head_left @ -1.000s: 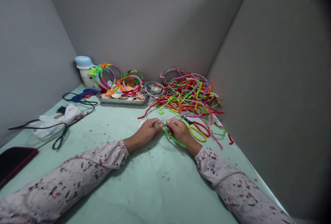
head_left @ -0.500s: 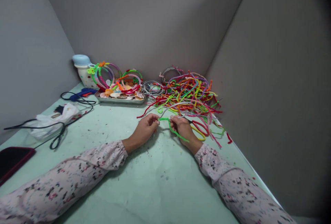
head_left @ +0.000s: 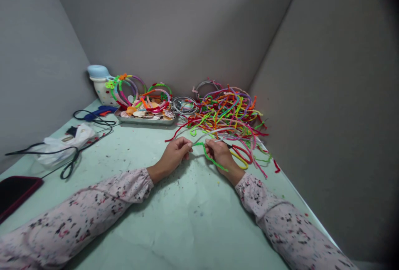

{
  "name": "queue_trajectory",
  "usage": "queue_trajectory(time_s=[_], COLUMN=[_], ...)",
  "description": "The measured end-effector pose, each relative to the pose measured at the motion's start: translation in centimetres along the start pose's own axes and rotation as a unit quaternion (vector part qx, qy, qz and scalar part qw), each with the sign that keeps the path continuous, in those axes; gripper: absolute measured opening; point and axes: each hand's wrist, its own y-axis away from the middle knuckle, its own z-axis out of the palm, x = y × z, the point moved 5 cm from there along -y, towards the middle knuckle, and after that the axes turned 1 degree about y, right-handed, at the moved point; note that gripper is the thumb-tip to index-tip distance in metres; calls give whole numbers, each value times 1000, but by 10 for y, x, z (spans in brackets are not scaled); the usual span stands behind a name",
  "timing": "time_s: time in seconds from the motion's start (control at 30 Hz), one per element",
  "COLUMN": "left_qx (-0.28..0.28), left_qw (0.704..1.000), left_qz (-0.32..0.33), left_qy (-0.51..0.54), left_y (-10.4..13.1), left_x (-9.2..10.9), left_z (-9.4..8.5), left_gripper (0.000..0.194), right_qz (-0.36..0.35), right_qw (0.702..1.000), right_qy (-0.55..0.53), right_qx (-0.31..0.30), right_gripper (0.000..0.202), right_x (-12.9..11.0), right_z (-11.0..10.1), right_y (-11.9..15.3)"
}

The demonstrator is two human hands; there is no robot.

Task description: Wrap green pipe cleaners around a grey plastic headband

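Note:
A green pipe cleaner [head_left: 214,162] runs between my hands, one end at my left fingertips, the other hanging across my right hand. My left hand [head_left: 178,152] is closed in a pinch on its end, beside a thin grey hoop [head_left: 215,131] that arches behind both hands. Close by on the right, my right hand [head_left: 220,154] is closed with fingertips around the hoop and the pipe cleaner. Scissors with red and yellow handles [head_left: 242,155] lie just right of my right hand, their blades mostly hidden.
Colourful pipe cleaners [head_left: 229,108] are piled at the back right. A metal tray [head_left: 146,121] holds shell-like pieces and wrapped hoops, beside a blue-lidded cup [head_left: 104,89]. On the left are a plastic bag [head_left: 56,151], black cable [head_left: 73,164] and phone [head_left: 17,191].
The arch of the grey hoop has tilted lower behind my hands. Both hands stay almost in place, with the green pipe cleaner still between them.

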Motion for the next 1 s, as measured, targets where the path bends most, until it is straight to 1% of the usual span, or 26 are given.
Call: queue_trajectory(time_s=[0.23,0.33,0.4,0.47,0.57,0.67,0.77,0.9,1.0], left_qx=[-4,-6,-17,-35,-59,-67,-60,-48,-37], left_qw=[1000,1000,999,998,998,997,997,996,994], left_qz=[-12,-15,-21,-25,-16,-3,-1,3,5], left_qy=[16,19,36,41,10,-21,-39,-70,-101], left_y=[-3,-3,-2,-1,0,0,1,2,2], left_x=[-9,-9,-8,-6,-4,-4,-4,0,1], left_z=[-1,-1,1,4,7,8,7,6,4], left_gripper=[20,18,15,16,24,25,26,21,19], right_qz=[3,8,10,8,2,0,1,-14,-27], right_qw=[1000,1000,999,999,998,995,992,991,986], right_qy=[17,27,30,31,51,94,125,134,163], right_qx=[5,11,18,26,24,14,13,2,3], right_gripper=[30,30,30,29,31,32,30,30,32], right_x=[-3,-3,-2,-2,-2,-1,1,-1,-4], right_z=[2,2,1,0,2,5,9,12,13], right_y=[2,2,2,2,3,5,6,9,12])
